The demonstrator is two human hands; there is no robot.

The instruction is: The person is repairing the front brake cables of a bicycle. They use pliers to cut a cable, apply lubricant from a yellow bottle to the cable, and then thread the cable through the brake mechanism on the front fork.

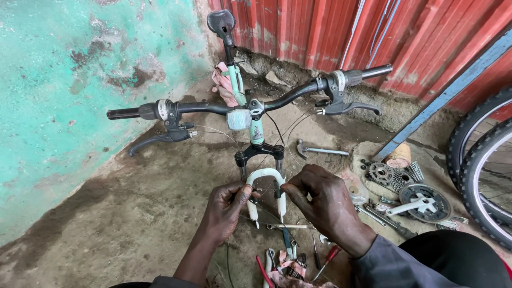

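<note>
A pale green bicycle frame (256, 129) stands upright in front of me, with a black handlebar (213, 108), brake levers at both ends and a black saddle (221, 21) beyond. Its white front fork (265, 176) has no wheel in it. My left hand (225, 208) pinches a thin brake cable beside the fork's left leg. My right hand (320, 201) grips the small brake part at the fork's right leg. Both hands touch the fork area, close together.
Pliers, a screwdriver and other hand tools (290, 256) lie on the dirt floor below my hands. A wrench (320, 150), a sprocket cluster (384, 173) and a crank with chainring (424, 202) lie to the right. Bicycle tyres (482, 170) stand at the right edge. A red corrugated wall (330, 32) stands behind.
</note>
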